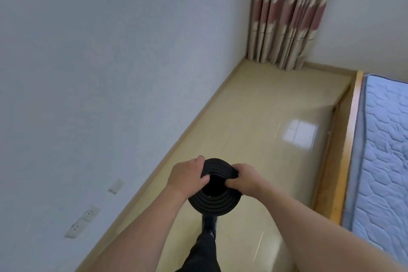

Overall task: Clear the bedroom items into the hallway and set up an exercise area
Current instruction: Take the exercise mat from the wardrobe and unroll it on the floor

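So that it stays coiled until I reach the bare floor [254, 117] left of the mattress [388, 150], I hold the rolled black exercise mat [213, 202] upright, left hand [187, 175] and right hand [245, 180] clamped on its rim.

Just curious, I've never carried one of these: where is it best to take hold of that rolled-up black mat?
Probably at its open top end, from both sides, as here. The rolled black mat stands roughly upright, seen end-on, with a hollow core. The left hand and right hand each curl fingers over opposite edges of the spiral, pinching the layers so they likely cannot unroll.
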Motion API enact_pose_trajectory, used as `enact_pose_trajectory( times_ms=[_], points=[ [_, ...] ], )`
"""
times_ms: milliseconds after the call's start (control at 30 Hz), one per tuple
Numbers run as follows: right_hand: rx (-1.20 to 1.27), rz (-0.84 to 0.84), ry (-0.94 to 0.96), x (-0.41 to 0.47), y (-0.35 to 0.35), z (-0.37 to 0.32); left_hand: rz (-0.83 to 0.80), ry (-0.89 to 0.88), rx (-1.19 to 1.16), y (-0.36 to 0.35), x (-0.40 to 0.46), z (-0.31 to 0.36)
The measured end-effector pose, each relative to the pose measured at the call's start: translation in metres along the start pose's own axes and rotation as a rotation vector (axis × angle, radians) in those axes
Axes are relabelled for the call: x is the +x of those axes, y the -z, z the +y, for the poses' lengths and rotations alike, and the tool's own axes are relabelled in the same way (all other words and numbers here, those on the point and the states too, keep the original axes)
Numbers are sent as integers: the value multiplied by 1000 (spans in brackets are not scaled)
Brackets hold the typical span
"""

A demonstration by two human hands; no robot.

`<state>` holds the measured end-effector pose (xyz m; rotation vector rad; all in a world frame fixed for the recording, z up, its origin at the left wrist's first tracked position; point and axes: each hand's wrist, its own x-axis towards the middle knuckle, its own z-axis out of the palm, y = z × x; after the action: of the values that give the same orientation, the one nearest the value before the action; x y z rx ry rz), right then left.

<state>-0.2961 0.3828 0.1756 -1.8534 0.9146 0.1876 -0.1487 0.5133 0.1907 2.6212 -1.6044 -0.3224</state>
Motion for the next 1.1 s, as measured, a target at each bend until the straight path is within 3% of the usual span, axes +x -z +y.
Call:
enact_pose_trajectory(
  times_ms=[267,567,667,800,867,1100],
  points=[
    [-113,49,-110,171,122,-57,-131,-54,-109,21,225,-25],
    [-36,210,-259,296,289,-48,-215,-220,-60,54,460,41],
    [9,226,-271,349,349,-36,-166,-256,-42,51,532,67],
    [97,260,-291,420,438,-22,69,-345,15,51,604,93],
    [126,272,-315,451,486,-24,97,-355,22,62,635,107],
    [77,313,-336,533,601,-35,-144,-258,15,104,751,173]
  ],
)
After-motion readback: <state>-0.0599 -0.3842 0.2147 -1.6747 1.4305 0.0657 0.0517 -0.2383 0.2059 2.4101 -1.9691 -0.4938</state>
